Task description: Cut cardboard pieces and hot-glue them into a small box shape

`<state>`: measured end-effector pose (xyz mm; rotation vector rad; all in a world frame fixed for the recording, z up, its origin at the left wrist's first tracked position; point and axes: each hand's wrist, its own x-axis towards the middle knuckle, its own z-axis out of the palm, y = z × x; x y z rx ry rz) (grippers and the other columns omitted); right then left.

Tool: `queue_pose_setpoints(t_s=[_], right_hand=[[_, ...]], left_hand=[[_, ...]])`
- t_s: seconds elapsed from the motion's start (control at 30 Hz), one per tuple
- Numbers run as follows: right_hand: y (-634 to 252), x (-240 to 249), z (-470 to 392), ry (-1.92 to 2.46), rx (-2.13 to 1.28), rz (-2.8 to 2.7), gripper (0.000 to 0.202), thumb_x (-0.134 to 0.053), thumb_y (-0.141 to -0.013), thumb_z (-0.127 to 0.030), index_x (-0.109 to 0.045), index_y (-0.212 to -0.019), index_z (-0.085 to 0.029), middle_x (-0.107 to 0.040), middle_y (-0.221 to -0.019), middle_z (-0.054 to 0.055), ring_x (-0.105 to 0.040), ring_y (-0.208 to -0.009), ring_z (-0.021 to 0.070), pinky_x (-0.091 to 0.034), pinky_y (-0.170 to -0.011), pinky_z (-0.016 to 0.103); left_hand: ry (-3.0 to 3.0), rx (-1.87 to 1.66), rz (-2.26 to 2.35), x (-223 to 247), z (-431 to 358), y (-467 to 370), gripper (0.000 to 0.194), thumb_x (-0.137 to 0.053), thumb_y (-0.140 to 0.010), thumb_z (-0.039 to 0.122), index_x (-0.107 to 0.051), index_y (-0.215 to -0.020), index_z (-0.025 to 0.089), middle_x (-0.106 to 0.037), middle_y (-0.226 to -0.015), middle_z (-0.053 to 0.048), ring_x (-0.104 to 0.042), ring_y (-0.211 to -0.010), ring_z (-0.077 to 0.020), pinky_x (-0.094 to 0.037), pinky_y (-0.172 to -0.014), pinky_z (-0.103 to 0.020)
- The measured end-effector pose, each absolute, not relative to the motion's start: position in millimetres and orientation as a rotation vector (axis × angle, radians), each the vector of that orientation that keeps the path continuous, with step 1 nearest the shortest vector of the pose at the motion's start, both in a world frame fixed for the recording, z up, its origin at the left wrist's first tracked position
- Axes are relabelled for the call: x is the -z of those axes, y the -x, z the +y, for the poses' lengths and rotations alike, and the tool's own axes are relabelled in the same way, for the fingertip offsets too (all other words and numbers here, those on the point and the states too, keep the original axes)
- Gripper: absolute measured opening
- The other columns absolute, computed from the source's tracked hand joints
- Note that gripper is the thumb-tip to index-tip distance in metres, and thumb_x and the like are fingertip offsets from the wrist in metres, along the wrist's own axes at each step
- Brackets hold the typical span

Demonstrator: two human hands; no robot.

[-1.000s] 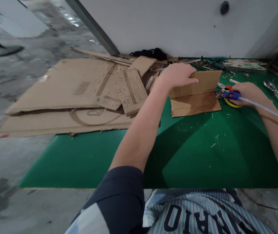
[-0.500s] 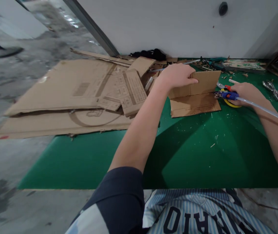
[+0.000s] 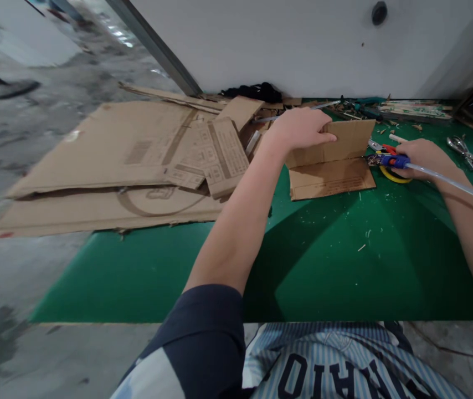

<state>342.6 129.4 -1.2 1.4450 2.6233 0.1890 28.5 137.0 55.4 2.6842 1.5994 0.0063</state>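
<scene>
My left hand [image 3: 303,128] grips the top edge of an upright cardboard panel [image 3: 349,138], thumb on the near face. The panel stands along the back of a flat cardboard piece [image 3: 332,180] on the green table [image 3: 323,266]. To the right, my right hand [image 3: 426,158] is wrapped round a blue glue gun [image 3: 395,161] with a clear glue stick [image 3: 454,182] out of its rear. Its dark nozzle is by the right end of the seam between the two pieces. Yellow-handled scissors [image 3: 395,177] lie partly under the gun.
Large cardboard sheets [image 3: 107,149] and smaller pieces [image 3: 224,158] cover the table's left part. Along the back wall lie a black cloth [image 3: 255,92], tools and a bundle of sticks [image 3: 417,110]. A metal tool [image 3: 463,152] is at the right.
The glue gun and my right hand have shifted slightly to the right, away from the seam's end. My left hand and the panel look the same.
</scene>
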Motion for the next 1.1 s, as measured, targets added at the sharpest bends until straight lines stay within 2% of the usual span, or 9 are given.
queue_pose_setpoints(t_s=[0.4,0.57,0.8,1.1], right_hand=[[-339.9,-6.0,131.3,-1.437,-0.205,2.688,0.02,-0.057,-0.078,-0.044,-0.059,-0.084,-0.025,-0.068,-0.088,0.008,-0.062,-0.08,0.026,-0.038,-0.058,0.034],[-307.7,-18.9,113.3,-1.449,-0.273,2.693,0.018,-0.056,-0.079,-0.038,-0.06,-0.088,-0.023,-0.069,-0.09,0.009,-0.063,-0.08,0.0252,-0.035,-0.058,0.034],[-268.5,-3.2,100.7,-1.385,-0.322,2.608,0.026,-0.054,-0.082,-0.035,-0.064,-0.099,-0.017,-0.071,-0.098,0.012,-0.065,-0.084,0.027,-0.036,-0.059,0.033],[-259.1,-0.3,97.7,-1.359,-0.332,2.641,0.026,-0.053,-0.084,-0.034,-0.063,-0.099,-0.015,-0.07,-0.102,0.013,-0.065,-0.085,0.0273,-0.033,-0.057,0.033]], left_hand=[[-2.689,-0.005,1.591,-54.8,137.9,-28.0,0.042,-0.045,-0.09,0.052,-0.066,-0.107,0.02,-0.069,-0.1,-0.011,-0.062,-0.099,-0.031,-0.046,-0.083,-0.037],[-2.685,-0.016,1.591,-54.4,138.5,-27.6,0.043,-0.045,-0.09,0.053,-0.066,-0.108,0.021,-0.07,-0.1,-0.011,-0.062,-0.1,-0.0307,-0.046,-0.083,-0.037],[-2.692,-0.033,1.601,-53.2,138.3,-27.8,0.042,-0.047,-0.09,0.052,-0.067,-0.109,0.02,-0.07,-0.099,-0.009,-0.062,-0.104,-0.0302,-0.045,-0.087,-0.036],[-2.69,-0.072,1.609,-50.6,139.4,-27.3,0.043,-0.047,-0.089,0.051,-0.068,-0.109,0.02,-0.071,-0.105,-0.009,-0.062,-0.105,-0.0307,-0.044,-0.088,-0.038]])
